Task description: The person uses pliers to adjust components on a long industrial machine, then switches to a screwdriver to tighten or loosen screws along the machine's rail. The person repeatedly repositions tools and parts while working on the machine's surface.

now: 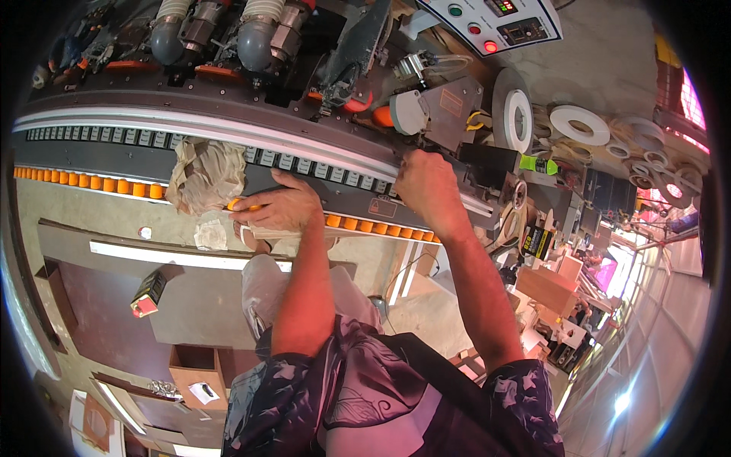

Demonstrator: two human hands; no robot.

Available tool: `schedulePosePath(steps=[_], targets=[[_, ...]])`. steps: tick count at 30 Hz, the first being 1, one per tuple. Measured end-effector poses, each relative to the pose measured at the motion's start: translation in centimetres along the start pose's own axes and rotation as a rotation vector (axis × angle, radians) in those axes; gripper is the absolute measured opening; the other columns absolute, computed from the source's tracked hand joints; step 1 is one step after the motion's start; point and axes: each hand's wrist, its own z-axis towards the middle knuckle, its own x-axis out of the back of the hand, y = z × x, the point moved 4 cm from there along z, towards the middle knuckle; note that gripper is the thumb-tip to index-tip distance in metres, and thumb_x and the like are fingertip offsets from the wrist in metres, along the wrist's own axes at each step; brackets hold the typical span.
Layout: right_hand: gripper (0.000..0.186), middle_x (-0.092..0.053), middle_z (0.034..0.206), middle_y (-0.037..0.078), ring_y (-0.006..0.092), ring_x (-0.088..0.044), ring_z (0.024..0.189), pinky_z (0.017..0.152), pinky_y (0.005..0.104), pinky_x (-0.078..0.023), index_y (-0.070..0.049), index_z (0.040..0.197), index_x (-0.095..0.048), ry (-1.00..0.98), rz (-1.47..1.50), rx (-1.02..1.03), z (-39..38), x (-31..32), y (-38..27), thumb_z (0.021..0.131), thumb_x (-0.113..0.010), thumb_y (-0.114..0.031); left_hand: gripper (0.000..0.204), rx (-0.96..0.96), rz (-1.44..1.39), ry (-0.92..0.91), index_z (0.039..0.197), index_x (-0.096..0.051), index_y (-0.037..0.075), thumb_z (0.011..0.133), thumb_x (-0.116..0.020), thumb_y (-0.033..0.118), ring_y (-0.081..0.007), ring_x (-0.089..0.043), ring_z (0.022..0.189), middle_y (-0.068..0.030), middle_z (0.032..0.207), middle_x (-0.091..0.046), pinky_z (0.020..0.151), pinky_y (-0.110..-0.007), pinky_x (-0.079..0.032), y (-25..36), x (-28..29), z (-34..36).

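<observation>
A long dark edge-banding machine (335, 199) stretches across in front of me, with a row of black track pads (304, 167) and a row of orange rollers (365, 226) along its near edge. My left hand (283, 204) rests at that edge, thumb and fingers apart, over the orange rollers. Right beside its fingertips lies a crumpled piece of brown paper (205, 177). Farther right, my right hand (428, 186) is closed against the end of the silver rail (327, 142); whatever its curled fingers grip is hidden.
Behind the rail stand motor units (259, 42) and a control panel (491, 23) with lit buttons. Rolls of edge banding (580, 124) and a green bottle (538, 164) are at the right. Boards (198, 305), a dark can (149, 293) and an open box (199, 373) lie lower left.
</observation>
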Motion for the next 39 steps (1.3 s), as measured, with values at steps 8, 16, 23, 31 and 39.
schedulePosePath(steps=[8, 16, 23, 31, 39], targets=[[0.021, -0.072, 0.092, 0.033, 0.0516, -0.073, 0.091, 0.085, 0.0562, -0.059, 0.005, 0.090, -0.076, -0.011, -0.010, -0.088, 0.3, 0.2, -0.6, 0.084, -0.064, -0.012, 0.110, -0.008, 0.067, -0.019, 0.158, 0.004, -0.024, 0.107, -0.038, 0.064, -0.0636, -0.032, 0.144, -0.0511, 0.160, -0.009, 0.113, -0.063, -0.038, 0.0, 0.3, 0.3], [0.023, -0.073, 0.095, 0.032, 0.0506, -0.073, 0.094, 0.086, 0.0555, -0.059, 0.005, 0.094, -0.077, -0.011, -0.046, -0.119, 0.9, -0.4, -2.2, 0.084, -0.065, -0.012, 0.106, -0.039, 0.127, 0.051, 0.160, -0.002, -0.022, 0.108, -0.037, 0.063, -0.0617, -0.040, 0.141, -0.0482, 0.162, -0.010, 0.105, -0.062, -0.046, 0.0, 0.5, 0.2], [0.022, -0.074, 0.094, 0.030, 0.0495, -0.074, 0.094, 0.087, 0.0538, -0.060, 0.004, 0.093, -0.077, -0.025, -0.067, -0.080, 1.2, -0.1, -2.6, 0.084, -0.065, -0.013, 0.106, 0.003, 0.155, 0.008, 0.161, -0.001, -0.020, 0.108, -0.035, 0.064, -0.0596, -0.041, 0.141, -0.0473, 0.162, -0.013, 0.108, -0.060, -0.045, 0.2, 0.8, 0.6], [0.023, -0.074, 0.097, 0.031, 0.0492, -0.072, 0.097, 0.088, 0.0545, -0.059, 0.004, 0.095, -0.076, -0.029, -0.015, -0.144, 1.9, 0.1, -3.6, 0.085, -0.065, -0.014, 0.108, -0.011, 0.168, 0.013, 0.159, -0.002, -0.023, 0.106, -0.043, 0.061, -0.0573, -0.046, 0.132, -0.0498, 0.159, -0.016, 0.107, -0.063, -0.042, 0.2, 0.6, 0.6], [0.020, -0.075, 0.102, 0.028, 0.0493, -0.073, 0.100, 0.086, 0.0551, -0.060, 0.001, 0.100, -0.074, -0.003, -0.039, -0.329, 3.8, -0.6, -4.6, 0.087, -0.067, -0.013, 0.117, -0.041, -0.013, -0.199, 0.156, 0.011, -0.024, 0.103, -0.056, 0.056, -0.0623, -0.034, 0.138, -0.0511, 0.157, -0.006, 0.113, -0.062, -0.037, -0.9, 1.2, 1.3]])
